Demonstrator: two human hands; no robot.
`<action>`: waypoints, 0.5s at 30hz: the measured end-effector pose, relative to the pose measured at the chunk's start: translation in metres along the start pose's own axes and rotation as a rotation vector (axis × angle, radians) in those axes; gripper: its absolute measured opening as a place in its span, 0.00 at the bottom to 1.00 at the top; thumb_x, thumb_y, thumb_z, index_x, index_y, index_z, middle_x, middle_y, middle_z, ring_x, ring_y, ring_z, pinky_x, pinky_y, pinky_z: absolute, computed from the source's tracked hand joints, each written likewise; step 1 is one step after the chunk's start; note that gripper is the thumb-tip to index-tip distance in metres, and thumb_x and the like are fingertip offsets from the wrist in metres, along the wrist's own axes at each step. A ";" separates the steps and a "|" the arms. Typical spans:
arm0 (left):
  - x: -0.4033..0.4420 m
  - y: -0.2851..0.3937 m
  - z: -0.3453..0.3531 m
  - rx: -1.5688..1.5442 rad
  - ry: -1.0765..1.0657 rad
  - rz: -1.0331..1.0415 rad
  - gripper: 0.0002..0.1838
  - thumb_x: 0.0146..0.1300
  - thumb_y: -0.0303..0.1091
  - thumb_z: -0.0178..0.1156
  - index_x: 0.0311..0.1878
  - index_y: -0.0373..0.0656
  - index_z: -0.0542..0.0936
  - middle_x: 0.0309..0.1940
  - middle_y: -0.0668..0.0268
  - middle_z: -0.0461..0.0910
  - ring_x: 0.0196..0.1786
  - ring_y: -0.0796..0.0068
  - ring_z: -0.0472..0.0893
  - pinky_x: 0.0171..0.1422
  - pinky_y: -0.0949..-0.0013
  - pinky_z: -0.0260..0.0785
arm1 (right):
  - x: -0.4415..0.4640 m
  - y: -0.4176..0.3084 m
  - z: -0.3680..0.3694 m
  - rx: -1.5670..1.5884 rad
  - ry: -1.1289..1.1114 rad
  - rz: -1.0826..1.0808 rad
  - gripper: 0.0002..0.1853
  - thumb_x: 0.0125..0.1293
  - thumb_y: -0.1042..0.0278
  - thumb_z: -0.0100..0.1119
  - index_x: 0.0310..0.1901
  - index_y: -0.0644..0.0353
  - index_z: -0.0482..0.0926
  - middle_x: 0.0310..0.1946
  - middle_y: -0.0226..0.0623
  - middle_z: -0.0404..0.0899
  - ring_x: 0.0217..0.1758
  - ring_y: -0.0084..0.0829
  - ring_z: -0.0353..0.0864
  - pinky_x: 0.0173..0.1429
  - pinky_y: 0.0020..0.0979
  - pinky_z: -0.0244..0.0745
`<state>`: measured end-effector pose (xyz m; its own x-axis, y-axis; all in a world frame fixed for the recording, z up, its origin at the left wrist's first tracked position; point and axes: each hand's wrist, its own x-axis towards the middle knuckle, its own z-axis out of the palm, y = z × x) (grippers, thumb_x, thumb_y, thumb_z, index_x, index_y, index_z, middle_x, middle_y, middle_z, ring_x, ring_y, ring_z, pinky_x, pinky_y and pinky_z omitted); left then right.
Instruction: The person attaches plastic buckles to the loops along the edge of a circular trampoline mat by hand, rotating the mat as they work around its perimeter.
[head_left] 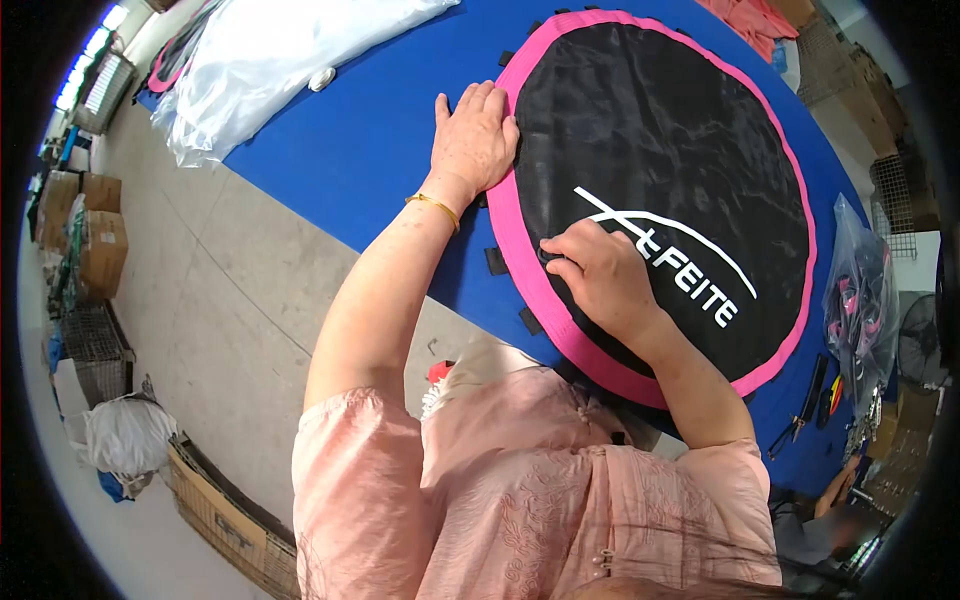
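Across the blue worktop [375,135], above a pale concrete floor [225,260], lies the round black panel [660,120] with its pink border, directly in front of you. Your left hand [473,138] is spread flat on the border, gripping nothing. Your right hand [603,278] is curled over the panel, finger and thumb pinching a small dark piece [546,255], too covered to identify. That hand hides some white lettering; your forearm covers part of the border. At right, a clear bag [850,232] contains black and pink pieces; you can't see inside the cardboard boxes [103,255] at left.
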<state>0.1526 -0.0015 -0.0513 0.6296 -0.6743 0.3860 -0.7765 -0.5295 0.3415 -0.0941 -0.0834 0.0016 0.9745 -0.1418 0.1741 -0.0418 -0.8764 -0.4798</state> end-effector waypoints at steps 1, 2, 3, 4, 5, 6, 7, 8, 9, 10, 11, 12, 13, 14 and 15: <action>0.000 0.000 0.001 0.009 0.011 0.005 0.25 0.77 0.42 0.51 0.70 0.39 0.76 0.75 0.54 0.74 0.81 0.56 0.69 0.85 0.31 0.53 | 0.002 0.001 0.001 0.006 0.033 -0.017 0.11 0.65 0.70 0.72 0.48 0.53 0.87 0.43 0.32 0.86 0.48 0.40 0.87 0.51 0.41 0.77; 0.001 0.000 0.002 0.018 0.022 0.013 0.25 0.77 0.42 0.51 0.69 0.39 0.76 0.75 0.54 0.74 0.81 0.56 0.69 0.85 0.30 0.53 | 0.005 0.003 0.002 0.011 0.068 -0.032 0.10 0.65 0.69 0.73 0.48 0.53 0.88 0.42 0.32 0.86 0.47 0.40 0.87 0.49 0.41 0.76; 0.000 0.001 0.003 0.017 0.022 0.017 0.25 0.77 0.42 0.51 0.69 0.39 0.76 0.75 0.54 0.74 0.81 0.56 0.69 0.85 0.30 0.53 | 0.011 0.006 0.002 0.010 0.071 -0.030 0.10 0.65 0.69 0.73 0.48 0.53 0.88 0.42 0.32 0.86 0.47 0.40 0.87 0.49 0.41 0.76; 0.000 0.001 0.002 0.009 0.019 0.015 0.25 0.77 0.42 0.51 0.69 0.39 0.76 0.75 0.54 0.74 0.81 0.56 0.69 0.85 0.30 0.53 | 0.019 0.009 0.002 -0.001 0.071 -0.013 0.10 0.64 0.70 0.73 0.47 0.54 0.88 0.42 0.34 0.86 0.47 0.41 0.87 0.49 0.41 0.77; 0.000 0.000 0.003 0.001 0.017 0.013 0.25 0.77 0.42 0.51 0.70 0.39 0.76 0.75 0.54 0.74 0.81 0.56 0.69 0.85 0.30 0.53 | 0.026 0.011 0.001 -0.011 0.071 0.003 0.10 0.64 0.71 0.73 0.47 0.54 0.88 0.41 0.35 0.86 0.46 0.42 0.87 0.49 0.42 0.78; 0.000 -0.001 0.003 0.000 0.019 0.018 0.25 0.77 0.42 0.51 0.70 0.39 0.76 0.75 0.54 0.74 0.81 0.56 0.69 0.85 0.30 0.53 | 0.030 0.014 0.002 -0.013 0.076 0.005 0.10 0.64 0.71 0.73 0.47 0.54 0.88 0.41 0.35 0.86 0.46 0.42 0.87 0.49 0.42 0.78; 0.000 -0.001 0.003 0.002 0.026 0.019 0.25 0.77 0.42 0.51 0.69 0.39 0.76 0.75 0.54 0.74 0.80 0.56 0.69 0.84 0.30 0.53 | 0.033 0.017 0.004 0.045 0.080 0.012 0.10 0.64 0.71 0.73 0.47 0.54 0.89 0.41 0.36 0.86 0.46 0.43 0.87 0.50 0.43 0.78; 0.000 0.000 0.003 0.003 0.033 0.020 0.25 0.76 0.42 0.51 0.69 0.39 0.76 0.75 0.54 0.74 0.80 0.56 0.69 0.84 0.30 0.53 | 0.035 0.017 0.003 0.102 0.084 0.021 0.10 0.64 0.71 0.72 0.47 0.55 0.89 0.41 0.38 0.86 0.46 0.44 0.88 0.51 0.43 0.79; 0.000 0.000 0.002 -0.001 0.035 0.024 0.25 0.76 0.42 0.51 0.69 0.39 0.76 0.75 0.54 0.74 0.80 0.56 0.69 0.84 0.30 0.53 | 0.033 0.015 0.002 0.108 0.060 0.035 0.10 0.65 0.70 0.72 0.47 0.55 0.89 0.42 0.39 0.86 0.47 0.45 0.88 0.55 0.43 0.80; 0.000 0.000 0.002 0.000 0.024 0.021 0.24 0.76 0.42 0.51 0.69 0.39 0.76 0.75 0.54 0.74 0.80 0.57 0.69 0.84 0.30 0.53 | 0.028 0.012 -0.001 0.104 0.061 0.036 0.10 0.65 0.70 0.72 0.47 0.55 0.89 0.42 0.39 0.86 0.47 0.45 0.88 0.55 0.43 0.80; 0.000 0.000 0.001 0.002 0.014 0.017 0.24 0.76 0.42 0.51 0.69 0.39 0.76 0.75 0.54 0.74 0.80 0.57 0.69 0.84 0.30 0.53 | 0.021 0.006 -0.004 0.070 0.024 0.039 0.10 0.65 0.70 0.72 0.48 0.55 0.89 0.43 0.38 0.86 0.47 0.44 0.88 0.55 0.43 0.80; 0.001 0.001 0.001 -0.001 0.016 0.015 0.24 0.76 0.42 0.51 0.69 0.39 0.76 0.75 0.54 0.74 0.80 0.57 0.69 0.84 0.30 0.53 | 0.015 0.002 -0.005 0.037 -0.015 0.042 0.10 0.65 0.69 0.72 0.48 0.55 0.89 0.43 0.37 0.86 0.47 0.44 0.87 0.55 0.43 0.80; 0.001 0.000 0.001 -0.005 0.023 0.020 0.24 0.76 0.42 0.52 0.69 0.39 0.76 0.75 0.54 0.74 0.81 0.56 0.69 0.84 0.30 0.54 | 0.010 0.002 -0.003 0.036 -0.007 0.014 0.10 0.65 0.68 0.72 0.48 0.55 0.89 0.44 0.36 0.86 0.47 0.43 0.87 0.55 0.43 0.80; -0.001 0.000 0.001 -0.008 0.027 0.025 0.24 0.76 0.42 0.52 0.69 0.39 0.76 0.75 0.54 0.74 0.81 0.56 0.69 0.84 0.30 0.54 | 0.010 0.002 -0.002 0.038 -0.011 0.015 0.10 0.65 0.68 0.72 0.48 0.55 0.89 0.44 0.36 0.86 0.47 0.43 0.87 0.55 0.43 0.80; -0.001 -0.001 0.001 -0.008 0.023 0.023 0.24 0.76 0.42 0.52 0.69 0.39 0.76 0.75 0.54 0.74 0.81 0.56 0.69 0.84 0.30 0.54 | 0.010 0.002 -0.001 0.036 0.009 0.002 0.10 0.65 0.68 0.72 0.48 0.54 0.89 0.44 0.36 0.86 0.47 0.43 0.87 0.55 0.42 0.79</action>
<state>0.1522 -0.0008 -0.0531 0.6119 -0.6744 0.4133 -0.7908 -0.5095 0.3393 -0.0849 -0.0872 0.0030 0.9723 -0.1476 0.1814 -0.0352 -0.8591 -0.5106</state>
